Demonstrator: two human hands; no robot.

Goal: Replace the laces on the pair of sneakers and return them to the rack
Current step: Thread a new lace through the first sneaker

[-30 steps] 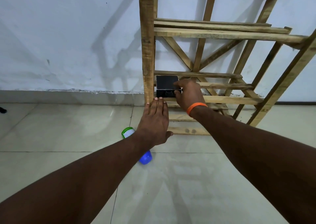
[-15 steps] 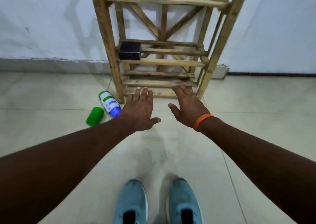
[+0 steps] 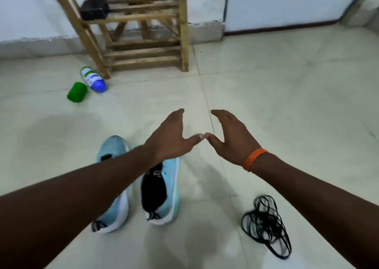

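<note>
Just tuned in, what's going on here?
A person holds both hands out empty above the tiled floor: the left hand and right hand are open, thumbs almost touching. The pair of light blue sneakers stands on the floor beneath the left forearm, and a loose tangle of black laces lies to their right, untouched. The slatted wooden rack stands by the wall, a small black box on one shelf.

Light-blue sneakers with white soles and black insides, black laces, an orange wristband — and a green cap by a white-green-blue bottle.
</note>
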